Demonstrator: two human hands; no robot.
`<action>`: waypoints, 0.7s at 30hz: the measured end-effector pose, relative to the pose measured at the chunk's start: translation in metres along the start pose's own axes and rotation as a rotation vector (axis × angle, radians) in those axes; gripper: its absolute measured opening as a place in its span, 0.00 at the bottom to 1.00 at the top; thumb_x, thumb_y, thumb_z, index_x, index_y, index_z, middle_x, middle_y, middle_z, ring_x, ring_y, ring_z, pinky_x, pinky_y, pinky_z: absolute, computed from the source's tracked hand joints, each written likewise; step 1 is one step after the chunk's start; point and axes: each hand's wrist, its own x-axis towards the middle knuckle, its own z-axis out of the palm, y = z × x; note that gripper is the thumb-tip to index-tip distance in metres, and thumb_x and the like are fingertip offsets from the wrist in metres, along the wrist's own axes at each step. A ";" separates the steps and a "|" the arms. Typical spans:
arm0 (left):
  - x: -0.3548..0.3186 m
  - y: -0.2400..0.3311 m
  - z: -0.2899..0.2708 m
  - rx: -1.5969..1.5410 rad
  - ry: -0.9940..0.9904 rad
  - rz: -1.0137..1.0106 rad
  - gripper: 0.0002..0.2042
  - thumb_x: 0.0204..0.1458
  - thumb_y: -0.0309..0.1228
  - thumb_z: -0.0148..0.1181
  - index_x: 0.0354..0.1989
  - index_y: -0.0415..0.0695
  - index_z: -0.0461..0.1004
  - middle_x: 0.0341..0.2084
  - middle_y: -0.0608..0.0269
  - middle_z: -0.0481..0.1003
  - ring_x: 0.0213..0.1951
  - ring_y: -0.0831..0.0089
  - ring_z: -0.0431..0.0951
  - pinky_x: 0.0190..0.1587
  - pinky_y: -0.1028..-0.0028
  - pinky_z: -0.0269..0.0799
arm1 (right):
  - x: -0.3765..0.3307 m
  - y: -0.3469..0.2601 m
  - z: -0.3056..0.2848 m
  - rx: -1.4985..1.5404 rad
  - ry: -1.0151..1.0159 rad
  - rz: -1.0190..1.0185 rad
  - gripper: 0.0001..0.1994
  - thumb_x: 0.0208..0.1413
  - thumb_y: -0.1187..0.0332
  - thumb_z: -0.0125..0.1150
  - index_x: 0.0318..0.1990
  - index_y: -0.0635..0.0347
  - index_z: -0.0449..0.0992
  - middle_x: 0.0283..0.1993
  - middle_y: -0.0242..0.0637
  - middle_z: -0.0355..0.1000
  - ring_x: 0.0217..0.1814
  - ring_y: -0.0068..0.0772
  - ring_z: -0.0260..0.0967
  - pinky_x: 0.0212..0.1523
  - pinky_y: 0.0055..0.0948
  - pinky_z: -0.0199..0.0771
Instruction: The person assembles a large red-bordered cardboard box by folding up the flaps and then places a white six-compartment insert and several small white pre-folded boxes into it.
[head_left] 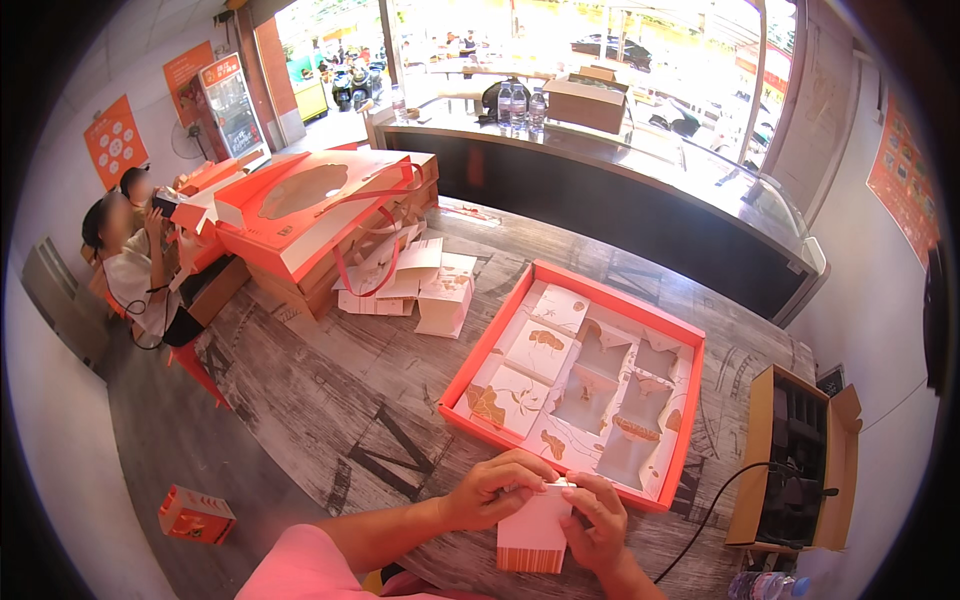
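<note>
Near the table's front edge I hold a small white carton [533, 535] with a brown-striped lower end. My left hand [498, 488] pinches its top edge from the left, fingertips bent over it. My right hand [598, 522] grips the right side, its fingers curled at the same top edge. Just beyond both hands lies a red-rimmed tray box [452, 400]. White cartons with gold leaf patterns [513, 398] fill its left column. Open-topped compartments [588, 400] with a patterned white insert take up the middle and right of it.
Flat white cartons [400, 275] lie left of the tray. Beyond them, red gift boxes [300, 200] are stacked, and two people sit there. At right stands a brown cardboard box [795, 465] with black contents and a cable. A red paper bag [197, 515] is at lower left.
</note>
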 end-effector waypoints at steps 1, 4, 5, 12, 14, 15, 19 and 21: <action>0.001 0.001 0.000 -0.003 -0.003 0.003 0.15 0.56 0.12 0.55 0.49 0.38 0.78 0.53 0.50 0.79 0.59 0.56 0.79 0.61 0.63 0.75 | 0.000 0.001 0.000 0.008 0.004 0.002 0.19 0.57 0.76 0.73 0.56 0.63 0.83 0.61 0.54 0.74 0.55 0.48 0.82 0.52 0.39 0.87; 0.000 0.001 0.003 -0.014 0.025 -0.016 0.10 0.62 0.16 0.55 0.48 0.38 0.79 0.51 0.46 0.80 0.55 0.55 0.81 0.58 0.62 0.75 | 0.000 -0.001 0.000 0.021 0.007 0.024 0.19 0.56 0.76 0.72 0.56 0.62 0.83 0.60 0.53 0.76 0.55 0.47 0.82 0.52 0.38 0.87; 0.000 0.000 0.003 -0.017 0.025 -0.017 0.10 0.62 0.16 0.55 0.48 0.38 0.79 0.52 0.46 0.80 0.55 0.55 0.81 0.58 0.62 0.75 | 0.000 -0.001 0.000 0.023 0.007 0.035 0.19 0.56 0.76 0.72 0.56 0.62 0.83 0.60 0.53 0.76 0.56 0.47 0.82 0.52 0.38 0.87; -0.008 -0.007 0.005 -0.090 0.043 -0.063 0.10 0.64 0.16 0.52 0.48 0.38 0.78 0.52 0.47 0.79 0.55 0.58 0.79 0.59 0.63 0.74 | 0.005 -0.005 -0.001 -0.067 -0.014 -0.012 0.18 0.55 0.74 0.73 0.55 0.60 0.83 0.56 0.50 0.79 0.55 0.49 0.81 0.52 0.39 0.84; -0.009 -0.008 0.005 -0.103 0.041 -0.072 0.12 0.61 0.14 0.51 0.48 0.39 0.77 0.53 0.48 0.79 0.57 0.59 0.79 0.60 0.64 0.73 | 0.006 -0.007 -0.001 -0.094 -0.016 -0.036 0.18 0.55 0.74 0.73 0.54 0.60 0.83 0.56 0.51 0.79 0.55 0.50 0.81 0.52 0.39 0.84; -0.010 -0.008 0.005 -0.105 0.038 -0.078 0.14 0.58 0.12 0.50 0.48 0.39 0.77 0.53 0.50 0.79 0.58 0.60 0.78 0.61 0.64 0.73 | 0.005 -0.006 0.000 -0.084 -0.010 -0.028 0.18 0.55 0.74 0.73 0.54 0.61 0.83 0.56 0.51 0.79 0.55 0.50 0.81 0.53 0.39 0.84; -0.011 -0.009 0.007 -0.107 0.045 -0.084 0.17 0.54 0.10 0.50 0.48 0.40 0.77 0.54 0.52 0.79 0.59 0.60 0.77 0.62 0.65 0.72 | 0.004 -0.007 0.001 -0.060 -0.002 -0.007 0.17 0.56 0.75 0.72 0.54 0.62 0.82 0.56 0.51 0.79 0.57 0.52 0.80 0.56 0.41 0.82; -0.012 -0.009 0.007 -0.095 0.049 -0.091 0.16 0.54 0.11 0.51 0.47 0.40 0.77 0.53 0.52 0.79 0.59 0.60 0.77 0.62 0.66 0.72 | 0.004 -0.008 0.001 -0.048 -0.004 -0.001 0.17 0.56 0.75 0.72 0.54 0.62 0.82 0.56 0.51 0.79 0.58 0.52 0.79 0.57 0.42 0.82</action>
